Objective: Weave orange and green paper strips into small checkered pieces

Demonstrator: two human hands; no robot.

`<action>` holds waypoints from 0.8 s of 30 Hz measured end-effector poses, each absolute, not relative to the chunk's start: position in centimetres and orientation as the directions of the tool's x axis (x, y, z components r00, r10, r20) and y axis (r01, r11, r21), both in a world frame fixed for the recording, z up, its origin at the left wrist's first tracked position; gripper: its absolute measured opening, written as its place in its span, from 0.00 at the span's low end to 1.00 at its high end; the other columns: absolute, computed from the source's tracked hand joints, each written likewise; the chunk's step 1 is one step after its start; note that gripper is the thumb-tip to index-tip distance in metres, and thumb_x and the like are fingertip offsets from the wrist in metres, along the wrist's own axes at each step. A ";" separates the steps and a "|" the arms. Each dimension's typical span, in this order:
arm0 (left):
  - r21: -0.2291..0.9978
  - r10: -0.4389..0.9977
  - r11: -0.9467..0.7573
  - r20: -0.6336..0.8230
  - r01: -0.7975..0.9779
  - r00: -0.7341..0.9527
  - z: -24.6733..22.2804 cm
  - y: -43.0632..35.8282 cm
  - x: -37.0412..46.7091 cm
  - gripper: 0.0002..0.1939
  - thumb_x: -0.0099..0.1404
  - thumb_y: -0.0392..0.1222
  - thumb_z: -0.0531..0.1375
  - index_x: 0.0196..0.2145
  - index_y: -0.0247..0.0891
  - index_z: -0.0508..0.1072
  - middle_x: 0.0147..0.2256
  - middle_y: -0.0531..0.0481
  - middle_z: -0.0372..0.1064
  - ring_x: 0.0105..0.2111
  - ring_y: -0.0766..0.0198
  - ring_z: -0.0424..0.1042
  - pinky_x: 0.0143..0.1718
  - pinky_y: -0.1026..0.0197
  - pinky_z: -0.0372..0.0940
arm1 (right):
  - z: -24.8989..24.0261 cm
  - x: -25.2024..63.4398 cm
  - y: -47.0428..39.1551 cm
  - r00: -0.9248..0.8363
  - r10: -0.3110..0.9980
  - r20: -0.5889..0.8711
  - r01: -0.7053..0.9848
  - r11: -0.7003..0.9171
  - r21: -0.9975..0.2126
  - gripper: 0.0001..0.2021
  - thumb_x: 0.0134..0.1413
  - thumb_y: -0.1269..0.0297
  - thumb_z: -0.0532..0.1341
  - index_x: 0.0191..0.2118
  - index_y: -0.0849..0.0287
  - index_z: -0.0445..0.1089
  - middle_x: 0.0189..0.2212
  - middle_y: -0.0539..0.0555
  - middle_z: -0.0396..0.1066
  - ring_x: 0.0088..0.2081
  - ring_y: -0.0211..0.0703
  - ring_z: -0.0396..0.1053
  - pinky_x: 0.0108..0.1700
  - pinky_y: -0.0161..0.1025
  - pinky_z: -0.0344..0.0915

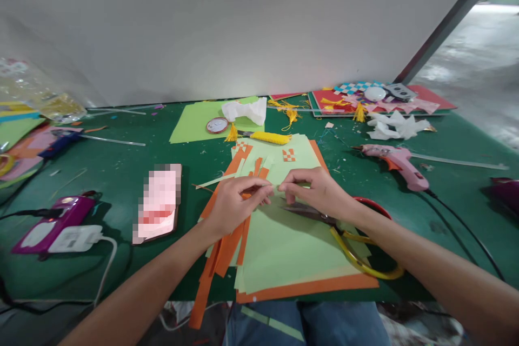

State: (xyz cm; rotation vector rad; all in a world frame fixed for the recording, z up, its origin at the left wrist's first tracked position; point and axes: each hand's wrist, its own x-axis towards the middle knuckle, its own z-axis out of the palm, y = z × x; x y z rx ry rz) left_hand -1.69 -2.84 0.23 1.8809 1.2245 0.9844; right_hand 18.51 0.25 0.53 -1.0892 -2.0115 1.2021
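Note:
My left hand [239, 200] is over the orange paper strips [230, 251], its thumb and fingertips pinched together; what they hold is too small to make out. Close by on the right, my right hand [312, 188] is also pinched, above the pale green sheets [295, 259], and anything between its fingertips is too small to tell. Scissors with red and yellow handles [348, 248] lie open under my right hand and wrist. A small orange-and-white checkered woven piece [288, 155] rests on the green paper beyond my hands.
A phone [160, 203] lies left of the paper, near a purple power strip [59, 225]. A pink glue gun [397, 164] is at right, a blue one [60, 144] at left. Behind the sheets are a yellow cutter [271, 137], a round tin [217, 125] and crumpled tissue [245, 112].

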 end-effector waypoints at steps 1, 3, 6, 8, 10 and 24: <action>0.845 0.935 -0.328 0.228 0.422 0.272 0.2 -2.8 -1.7 0.07 0.65 0.40 0.60 0.32 0.37 0.77 0.25 0.54 0.75 0.25 0.69 0.75 0.29 0.70 0.66 | 0.5 18.5 0.3 -0.519 0.853 0.050 0.361 0.272 -0.892 0.10 0.57 0.64 0.59 0.25 0.59 0.71 0.22 0.48 0.73 0.27 0.35 0.68 0.34 0.32 0.62; 0.846 0.936 -0.327 0.228 0.420 0.270 0.2 -2.9 -1.7 0.07 0.65 0.40 0.60 0.32 0.37 0.77 0.25 0.54 0.75 0.25 0.70 0.75 0.29 0.70 0.66 | 0.5 18.5 0.3 -0.518 0.854 0.052 0.361 0.273 -0.892 0.11 0.57 0.64 0.59 0.25 0.59 0.71 0.22 0.48 0.73 0.27 0.35 0.67 0.34 0.32 0.62; 0.842 0.935 -0.331 0.231 0.426 0.270 0.2 -2.9 -1.7 0.07 0.64 0.40 0.60 0.32 0.37 0.77 0.25 0.55 0.75 0.25 0.70 0.74 0.29 0.70 0.66 | 0.5 18.5 0.3 -0.518 0.854 0.050 0.361 0.272 -0.892 0.11 0.57 0.64 0.60 0.26 0.59 0.72 0.22 0.48 0.73 0.27 0.35 0.68 0.34 0.32 0.62; 0.840 0.935 -0.332 0.231 0.429 0.271 0.2 -2.9 -1.7 0.07 0.64 0.40 0.60 0.32 0.37 0.77 0.25 0.55 0.75 0.25 0.71 0.74 0.29 0.71 0.66 | 0.6 18.5 0.3 -0.514 0.857 0.044 0.367 0.265 -0.892 0.11 0.57 0.64 0.60 0.25 0.59 0.71 0.22 0.48 0.73 0.27 0.35 0.68 0.34 0.32 0.62; 0.842 0.935 -0.329 0.227 0.428 0.271 0.2 -2.9 -1.7 0.07 0.64 0.40 0.60 0.31 0.37 0.77 0.25 0.54 0.75 0.25 0.70 0.74 0.29 0.70 0.66 | 0.6 18.5 0.3 -0.510 0.860 0.040 0.373 0.262 -0.890 0.11 0.57 0.64 0.60 0.25 0.59 0.71 0.22 0.48 0.73 0.26 0.35 0.67 0.33 0.32 0.62; 0.891 0.950 -0.266 0.177 0.369 0.256 0.4 -2.7 -1.8 0.10 0.65 0.41 0.59 0.28 0.35 0.74 0.25 0.53 0.74 0.24 0.69 0.75 0.28 0.69 0.69 | 0.6 18.5 0.3 -0.524 0.849 0.067 0.360 0.292 -0.886 0.11 0.58 0.64 0.59 0.26 0.58 0.72 0.22 0.48 0.73 0.26 0.34 0.67 0.34 0.31 0.62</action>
